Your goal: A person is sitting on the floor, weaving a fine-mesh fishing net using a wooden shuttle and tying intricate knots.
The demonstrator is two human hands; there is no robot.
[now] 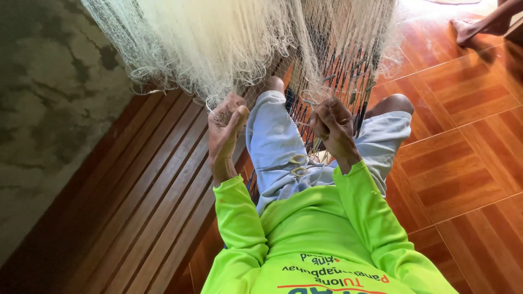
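Head view, looking down on a seated person at work on a fishing net [229, 38]. The net, pale and fine-meshed, hangs in a bunched curtain from the top of the frame down to the person's knees. The left hand [226, 125] is raised at the net's lower edge, fingers curled closed around a gathered strand of mesh, thumb pressed on top. The right hand [332, 125] is just across from it, also closed, pinching mesh between thumb and fingers; whether it also grips a small tool cannot be told. The two hands are near each other but apart, with the person's left leg between them. A pair of scissors [291, 163] with yellowish handles lies on the lap, on the light grey shorts [272, 141], below both hands and touched by neither. The sleeves [239, 218] are bright green. The person sits on a slatted wooden bench [147, 190]; to the right is a reddish tiled floor [468, 136], where another person's bare foot [468, 27] rests at the upper corner, well apart.
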